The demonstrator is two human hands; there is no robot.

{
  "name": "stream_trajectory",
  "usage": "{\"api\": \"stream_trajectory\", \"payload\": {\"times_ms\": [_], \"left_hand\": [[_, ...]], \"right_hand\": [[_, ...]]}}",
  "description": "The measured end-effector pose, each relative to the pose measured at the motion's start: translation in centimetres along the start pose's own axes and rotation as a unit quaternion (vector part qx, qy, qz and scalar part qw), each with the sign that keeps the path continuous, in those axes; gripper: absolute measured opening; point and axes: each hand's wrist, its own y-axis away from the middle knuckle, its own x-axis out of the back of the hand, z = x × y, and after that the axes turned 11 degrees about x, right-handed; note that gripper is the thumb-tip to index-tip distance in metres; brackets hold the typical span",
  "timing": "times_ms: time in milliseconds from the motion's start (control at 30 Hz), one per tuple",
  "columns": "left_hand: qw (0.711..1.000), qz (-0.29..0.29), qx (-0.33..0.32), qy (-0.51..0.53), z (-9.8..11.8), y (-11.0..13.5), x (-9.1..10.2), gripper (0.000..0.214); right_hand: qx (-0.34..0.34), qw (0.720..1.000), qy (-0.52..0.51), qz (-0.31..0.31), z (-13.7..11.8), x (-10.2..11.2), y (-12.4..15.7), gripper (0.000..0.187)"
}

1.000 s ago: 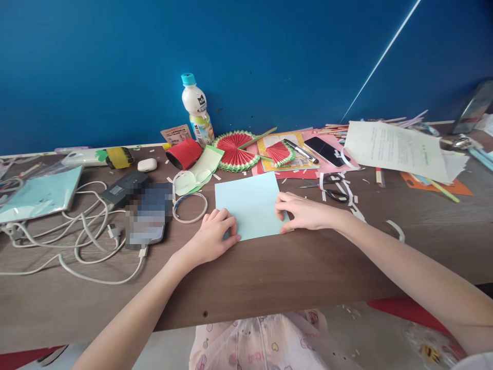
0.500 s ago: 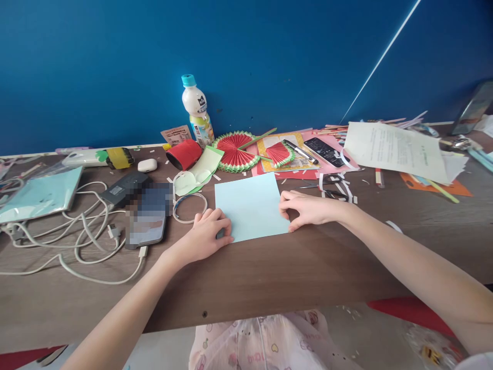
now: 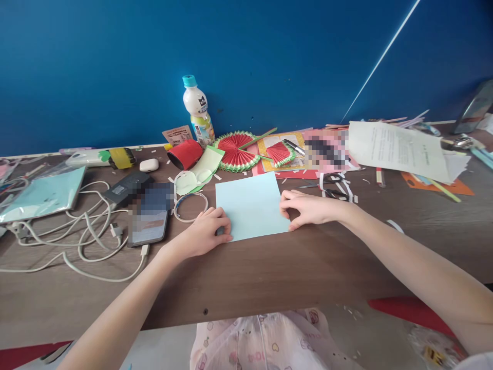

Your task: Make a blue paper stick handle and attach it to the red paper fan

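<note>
A light blue sheet of paper (image 3: 248, 205) lies flat on the brown desk in front of me. My left hand (image 3: 213, 228) is curled at its left edge, with the thumb by the near left corner. At the right edge, my right hand (image 3: 304, 208) holds the sheet with bent fingers above and the thumb at the near right corner. Just beyond the paper are a red and green folded paper fan (image 3: 236, 151) and a smaller matching fan (image 3: 280, 154). A pair of scissors (image 3: 335, 187) with white paper strips is close to my right hand.
Left of the paper lie a phone (image 3: 148, 226), a black power bank (image 3: 129, 187) and tangled white cables (image 3: 92, 231). A bottle (image 3: 198, 113) stands against the blue wall. A printed sheet (image 3: 396, 149) rests on paper scraps at the right. A ring of tape (image 3: 190, 207) lies near my left hand.
Both hands stay at the paper's side edges, and the sheet remains flat. The view has shifted very slightly; nothing else visibly moves.
</note>
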Motion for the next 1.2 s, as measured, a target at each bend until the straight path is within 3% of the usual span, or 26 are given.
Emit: {"api": "stream_trajectory", "payload": {"times_ms": [500, 700, 933, 1067, 1133, 1200], "left_hand": [[0.999, 0.013, -0.029, -0.021, -0.2, -0.1, -0.2, 0.013], [0.997, 0.044, -0.056, -0.006, -1.0, 0.5, -0.9, 0.016], [0.997, 0.027, -0.076, 0.004, -2.1, 1.7, -0.4, 0.015], [0.989, 0.085, -0.096, -0.068, -1.3, 2.7, -0.9, 0.035], [0.974, 0.147, -0.103, -0.14, -0.4, 3.3, -1.8, 0.048], [0.954, 0.172, -0.131, -0.209, 0.8, 3.9, -2.8, 0.05]], "right_hand": [[-0.003, 1.0, 0.008, 0.009, -0.1, -0.1, 0.0, 0.022], [-0.005, 1.0, -0.004, 0.006, -0.3, 0.0, 0.0, 0.023], [-0.009, 1.0, -0.019, 0.002, -0.5, 0.2, 0.2, 0.025], [-0.001, 1.0, -0.019, 0.002, -0.4, 0.1, 0.1, 0.027], [-0.002, 1.0, -0.018, 0.001, -0.5, 0.0, 0.1, 0.027], [-0.007, 1.0, -0.016, 0.0, -0.4, 0.1, 0.1, 0.027]]}}
